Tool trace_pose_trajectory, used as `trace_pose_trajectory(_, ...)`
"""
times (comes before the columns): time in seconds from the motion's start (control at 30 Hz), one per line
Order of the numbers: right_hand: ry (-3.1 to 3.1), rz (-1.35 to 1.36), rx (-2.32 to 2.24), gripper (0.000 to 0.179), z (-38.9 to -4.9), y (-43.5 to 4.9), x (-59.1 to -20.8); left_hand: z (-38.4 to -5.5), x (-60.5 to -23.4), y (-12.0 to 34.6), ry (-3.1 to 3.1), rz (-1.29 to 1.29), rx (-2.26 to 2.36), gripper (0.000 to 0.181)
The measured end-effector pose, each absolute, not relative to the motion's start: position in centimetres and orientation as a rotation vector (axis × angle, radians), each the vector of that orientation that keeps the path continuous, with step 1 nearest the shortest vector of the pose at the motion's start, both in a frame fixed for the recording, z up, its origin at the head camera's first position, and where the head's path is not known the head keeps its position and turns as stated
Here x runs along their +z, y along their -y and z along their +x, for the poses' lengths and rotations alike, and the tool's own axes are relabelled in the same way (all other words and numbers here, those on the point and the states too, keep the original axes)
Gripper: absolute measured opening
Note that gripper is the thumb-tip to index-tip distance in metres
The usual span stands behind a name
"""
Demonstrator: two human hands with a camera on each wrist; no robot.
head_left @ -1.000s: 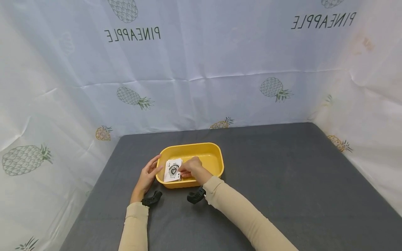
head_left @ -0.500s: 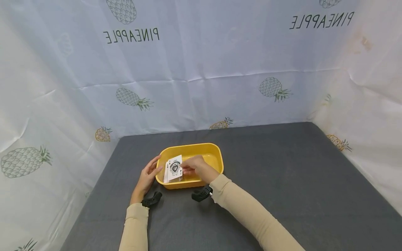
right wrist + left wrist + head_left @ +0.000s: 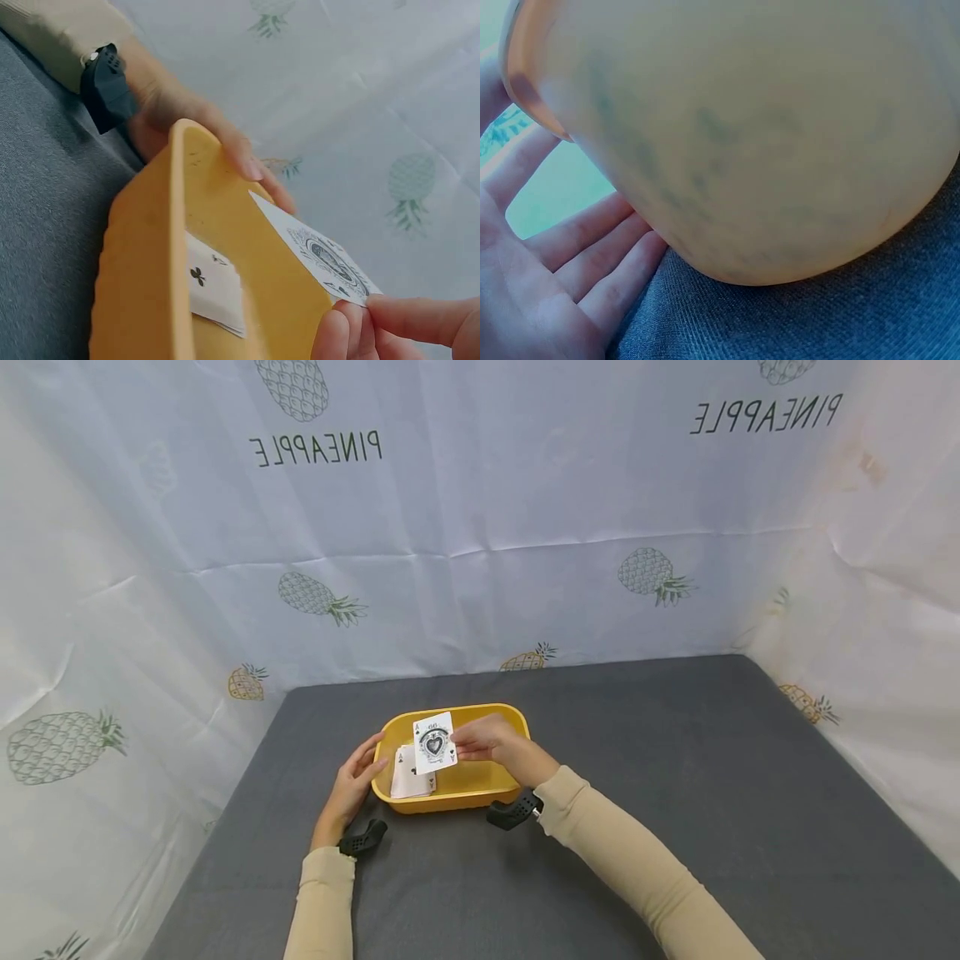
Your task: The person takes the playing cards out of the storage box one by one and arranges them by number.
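A yellow plastic bin [image 3: 480, 781] sits on the dark table. My left hand [image 3: 356, 783] holds its left end, thumb over the rim and fingers against the outer wall, as the left wrist view also shows. My right hand [image 3: 495, 743] pinches an ace of spades [image 3: 433, 745] by its right edge, raised above the bin and tilted. In the right wrist view, thumb and fingers grip a corner of that card. Under it, in the bin's left part, lies a pile of playing cards [image 3: 405, 782]; a club card [image 3: 210, 281] is on top.
Dark grey cloth covers the table [image 3: 675, 793], reaching well to the right of the bin. A white pineapple-print curtain [image 3: 480, 527] hangs behind and at both sides. Each wrist wears a black camera mount [image 3: 514, 811].
My right hand has lifted the ace of spades off the pile, moving up and to the right, uncovering the ace of clubs beneath. My left hand has stayed on the bin.
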State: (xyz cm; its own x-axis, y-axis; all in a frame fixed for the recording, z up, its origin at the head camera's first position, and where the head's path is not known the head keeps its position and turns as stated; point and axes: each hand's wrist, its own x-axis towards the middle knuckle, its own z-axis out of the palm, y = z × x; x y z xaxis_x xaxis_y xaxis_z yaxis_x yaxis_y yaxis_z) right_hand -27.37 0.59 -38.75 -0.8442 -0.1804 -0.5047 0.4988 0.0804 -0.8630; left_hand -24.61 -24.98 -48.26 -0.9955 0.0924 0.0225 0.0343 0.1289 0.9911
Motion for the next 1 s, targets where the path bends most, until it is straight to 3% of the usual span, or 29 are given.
trace_pose_trajectory(0.4,-1.934,0.254,-1.829,0.030,-27.3,-6.0,-36.0,-24.6,-48.3,25.0,-2.306,0.175,2.072,0.055)
trace_pose_trajectory(1.0,-1.910,0.524,-1.959,0.043,-31.5,-14.0,-36.5,-24.6,-48.3,24.9,-2.312,0.142,2.052,0.055)
